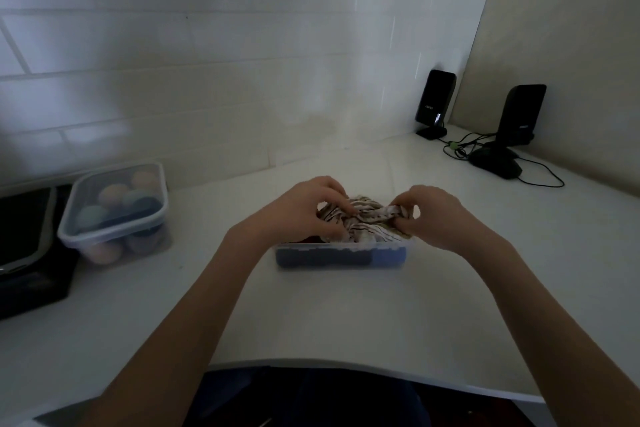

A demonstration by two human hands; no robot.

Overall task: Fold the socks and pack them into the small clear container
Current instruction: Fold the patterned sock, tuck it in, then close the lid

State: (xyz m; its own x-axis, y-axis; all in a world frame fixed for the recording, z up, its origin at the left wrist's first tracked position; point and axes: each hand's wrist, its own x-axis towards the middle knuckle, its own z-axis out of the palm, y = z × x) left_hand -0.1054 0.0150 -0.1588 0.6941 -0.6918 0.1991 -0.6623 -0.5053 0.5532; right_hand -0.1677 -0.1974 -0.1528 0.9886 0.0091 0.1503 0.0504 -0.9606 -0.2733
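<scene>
Small pale lettering is seen on the front of each black speaker (435, 99), but no word can be read.

A white tabletop (346, 315) is seen set into a corner between a tiled wall and a beige wall, its near edge curved. A small clear container (341, 255), with dark and blue fabric showing through its wall, is placed near the middle. At the left, a lidded clear container (116, 211) filled with coloured balls is set just beside a black device (29, 246) at the tabletop's left edge. In the far right corner two black speakers (435, 104) (512, 128) are stood, with their cables (464, 147) laid between them.
</scene>
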